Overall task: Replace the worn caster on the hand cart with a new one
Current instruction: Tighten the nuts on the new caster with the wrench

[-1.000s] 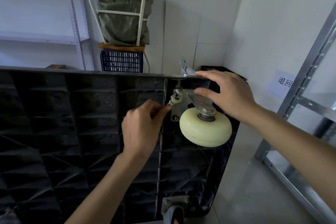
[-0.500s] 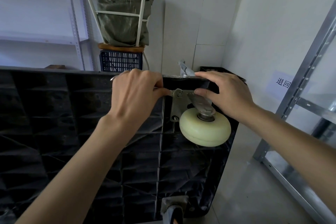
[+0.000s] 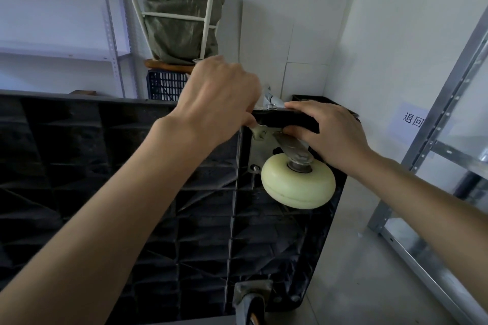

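Observation:
The black ribbed underside of the hand cart (image 3: 105,192) stands on edge before me. A cream-wheeled caster (image 3: 298,185) with a steel mounting plate (image 3: 260,155) sits at its upper right corner. My left hand (image 3: 221,103) grips a wrench (image 3: 257,130) whose jaw sits on the plate's top left bolt. The handle end of the wrench pokes out above my knuckles. My right hand (image 3: 327,134) holds the cart's top edge, fingers over it and thumb pressing on the caster's fork. A darker caster (image 3: 250,301) is mounted at the cart's lower corner.
A metal shelf upright (image 3: 435,124) rises close on the right, with a paper label (image 3: 413,119) on the wall behind it. Behind the cart stand a blue crate (image 3: 165,84), a white rack holding a green sack (image 3: 179,26) and a grey shelving unit (image 3: 105,21). Bare concrete floor lies at lower right.
My left hand has swung upward and to the right with the wrench, from below the bolt to above it. My right hand has stayed on the cart edge and caster.

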{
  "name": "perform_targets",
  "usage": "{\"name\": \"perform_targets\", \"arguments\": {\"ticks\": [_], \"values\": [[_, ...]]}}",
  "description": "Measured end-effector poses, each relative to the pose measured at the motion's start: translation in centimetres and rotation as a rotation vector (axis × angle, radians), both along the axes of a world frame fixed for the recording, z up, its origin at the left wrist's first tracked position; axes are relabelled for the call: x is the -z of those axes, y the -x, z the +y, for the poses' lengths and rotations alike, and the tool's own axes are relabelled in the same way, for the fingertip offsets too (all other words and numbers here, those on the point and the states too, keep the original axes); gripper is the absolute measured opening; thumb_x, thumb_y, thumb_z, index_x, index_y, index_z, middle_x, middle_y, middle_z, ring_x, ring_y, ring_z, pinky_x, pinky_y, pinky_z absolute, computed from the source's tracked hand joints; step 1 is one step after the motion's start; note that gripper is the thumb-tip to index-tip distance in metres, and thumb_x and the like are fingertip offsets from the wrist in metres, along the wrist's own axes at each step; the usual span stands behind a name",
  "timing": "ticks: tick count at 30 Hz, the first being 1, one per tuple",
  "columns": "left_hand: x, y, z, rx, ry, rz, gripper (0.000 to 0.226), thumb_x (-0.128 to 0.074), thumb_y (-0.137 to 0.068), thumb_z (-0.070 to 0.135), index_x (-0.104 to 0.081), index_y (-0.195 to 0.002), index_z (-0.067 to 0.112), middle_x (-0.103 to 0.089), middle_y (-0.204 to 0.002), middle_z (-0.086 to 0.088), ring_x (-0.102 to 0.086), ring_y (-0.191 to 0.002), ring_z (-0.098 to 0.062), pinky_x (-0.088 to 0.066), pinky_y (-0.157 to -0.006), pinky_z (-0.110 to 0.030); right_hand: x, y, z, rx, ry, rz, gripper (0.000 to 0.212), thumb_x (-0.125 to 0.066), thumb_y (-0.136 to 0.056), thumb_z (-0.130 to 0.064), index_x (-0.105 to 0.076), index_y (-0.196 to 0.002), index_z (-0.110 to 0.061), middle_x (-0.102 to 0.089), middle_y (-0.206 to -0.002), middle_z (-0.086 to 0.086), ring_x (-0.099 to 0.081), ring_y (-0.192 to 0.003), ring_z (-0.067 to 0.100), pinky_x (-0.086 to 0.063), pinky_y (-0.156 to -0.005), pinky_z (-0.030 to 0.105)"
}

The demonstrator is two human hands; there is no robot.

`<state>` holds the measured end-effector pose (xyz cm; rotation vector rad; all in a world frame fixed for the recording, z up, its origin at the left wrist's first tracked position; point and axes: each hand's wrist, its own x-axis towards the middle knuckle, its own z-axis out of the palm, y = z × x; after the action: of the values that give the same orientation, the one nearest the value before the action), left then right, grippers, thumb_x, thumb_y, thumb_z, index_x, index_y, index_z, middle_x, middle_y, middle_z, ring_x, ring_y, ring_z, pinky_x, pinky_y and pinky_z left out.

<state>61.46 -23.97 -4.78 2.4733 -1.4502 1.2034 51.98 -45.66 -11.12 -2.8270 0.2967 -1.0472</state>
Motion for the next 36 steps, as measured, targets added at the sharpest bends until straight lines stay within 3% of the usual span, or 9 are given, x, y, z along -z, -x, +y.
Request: {"name": "perform_targets", "arguments": {"ticks": [5, 9, 13, 19, 31, 36], "values": [[3.5, -0.9, 3.1, 0.128, 0.343, 0.266, 0.034, -0.069, -0.082, 0.065, -0.073, -0.081, 0.031, -0.067, -0.069, 0.012, -0.062, -0.067, -0.013, -0.044, -0.059, -0.029, 0.1, 0.0, 0.1, -0.029, -0.014, -0.019, 0.055, -0.058, -0.087, -0.065, -0.06, -0.136, -0.039, -0.064, -0.134, -0.018, -0.057, -0.127, 0.017, -0.047, -0.103, 0.048], [9.1, -0.1, 2.7, 0.176, 0.656, 0.702, 0.027, -0.073, -0.082, 0.058, -0.073, -0.078, 0.032, -0.065, -0.061, 0.018, -0.061, -0.057, 0.003, -0.052, -0.058, -0.028, 0.1, 0.1, 0.2, -0.018, -0.009, -0.015, 0.058, -0.057, -0.086, -0.068, -0.06, -0.137, -0.04, -0.062, -0.138, -0.017, -0.054, -0.131, 0.017, -0.045, -0.107, 0.045], [13.1, 0.3, 1.0, 0.231, 0.807, 0.987, 0.021, -0.076, -0.085, 0.048, -0.073, -0.076, 0.029, -0.07, -0.062, 0.014, -0.068, -0.056, -0.003, -0.061, -0.061, -0.041, -0.1, 0.1, 0.4, -0.017, -0.014, -0.012, 0.059, -0.055, -0.085, -0.069, -0.059, -0.138, -0.042, -0.061, -0.138, -0.018, -0.054, -0.131, 0.016, -0.044, -0.107, 0.043], [13.9, 0.4, 0.0, 0.239, 0.85, 1.013, 0.021, -0.074, -0.088, 0.045, -0.073, -0.079, 0.026, -0.07, -0.063, 0.014, -0.067, -0.054, -0.002, -0.06, -0.062, -0.041, 0.0, 0.2, 0.4, -0.008, -0.01, -0.017, 0.056, -0.059, -0.087, -0.065, -0.059, -0.138, -0.042, -0.062, -0.137, -0.019, -0.053, -0.131, 0.015, -0.043, -0.105, 0.039], [13.5, 0.5, -0.9, 0.246, 0.896, 0.932, 0.022, -0.074, -0.086, 0.051, -0.074, -0.078, 0.03, -0.068, -0.06, 0.016, -0.065, -0.054, -0.002, -0.059, -0.059, -0.039, 0.3, -0.1, 0.0, -0.021, -0.018, -0.028, 0.059, -0.055, -0.085, -0.07, -0.06, -0.136, -0.042, -0.063, -0.135, -0.019, -0.056, -0.129, 0.016, -0.046, -0.105, 0.045], [13.7, 0.9, -1.4, 0.218, 0.93, 0.995, 0.023, -0.074, -0.084, 0.053, -0.073, -0.076, 0.032, -0.069, -0.061, 0.016, -0.065, -0.051, -0.001, -0.06, -0.063, -0.039, 0.3, -0.1, -0.1, -0.026, -0.01, -0.023, 0.059, -0.054, -0.085, -0.071, -0.059, -0.137, -0.041, -0.064, -0.134, -0.019, -0.057, -0.128, 0.016, -0.046, -0.105, 0.046]]}}
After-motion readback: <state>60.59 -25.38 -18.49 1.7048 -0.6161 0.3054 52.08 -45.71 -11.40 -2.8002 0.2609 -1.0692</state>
